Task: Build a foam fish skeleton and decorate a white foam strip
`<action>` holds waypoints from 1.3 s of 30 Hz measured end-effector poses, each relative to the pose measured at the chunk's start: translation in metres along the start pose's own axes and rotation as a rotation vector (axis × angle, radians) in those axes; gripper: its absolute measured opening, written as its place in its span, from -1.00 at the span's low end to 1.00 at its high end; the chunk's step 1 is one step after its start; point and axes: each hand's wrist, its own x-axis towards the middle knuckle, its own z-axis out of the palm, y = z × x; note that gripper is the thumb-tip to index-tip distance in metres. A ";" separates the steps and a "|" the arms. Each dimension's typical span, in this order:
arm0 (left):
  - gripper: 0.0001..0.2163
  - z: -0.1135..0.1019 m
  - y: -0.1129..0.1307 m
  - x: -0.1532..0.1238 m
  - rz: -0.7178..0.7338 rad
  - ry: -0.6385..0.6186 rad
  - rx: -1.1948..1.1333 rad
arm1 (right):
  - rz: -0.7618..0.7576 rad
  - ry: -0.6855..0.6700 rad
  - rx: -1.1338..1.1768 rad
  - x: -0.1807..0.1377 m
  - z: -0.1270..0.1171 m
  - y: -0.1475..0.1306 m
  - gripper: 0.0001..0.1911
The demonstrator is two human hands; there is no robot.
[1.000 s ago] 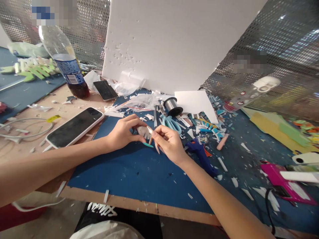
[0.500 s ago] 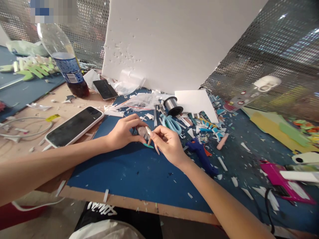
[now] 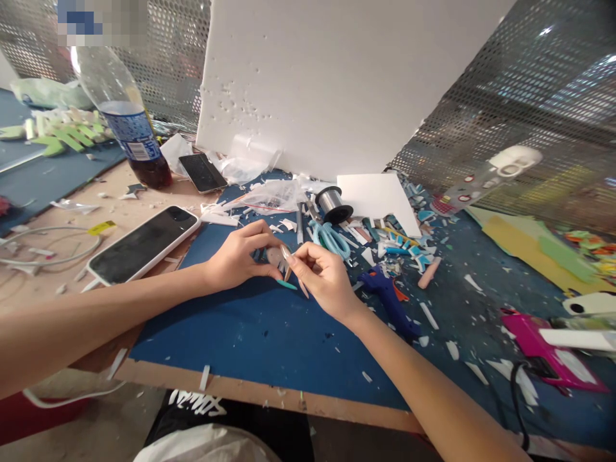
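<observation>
My left hand and my right hand meet over the blue cutting mat. Between their fingertips sits a small white cut-out piece with finger-like prongs. The left thumb and fingers pinch its left side. The right hand's fingers are curled and pinched at its right edge. A thin teal sliver lies on the mat just below the piece. Pale blue scissors rest right behind my right hand.
A blue glue gun lies right of my wrist, a pink one further right. A wire spool, foam scraps, a white foam board, two phones and a cola bottle ring the mat.
The white piece has turned a little between my fingers and shows less of its face. Both hands stay in the same place.
</observation>
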 end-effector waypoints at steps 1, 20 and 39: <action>-0.58 0.000 0.000 0.000 0.000 -0.004 0.002 | 0.003 -0.002 -0.006 0.000 0.000 0.000 -0.71; -0.57 -0.002 0.000 0.000 0.005 -0.020 -0.007 | 0.029 -0.007 -0.046 0.000 -0.003 -0.007 -0.69; -0.52 -0.007 0.003 0.002 -0.235 -0.137 -0.285 | 0.002 0.031 0.074 -0.004 0.002 -0.012 -0.66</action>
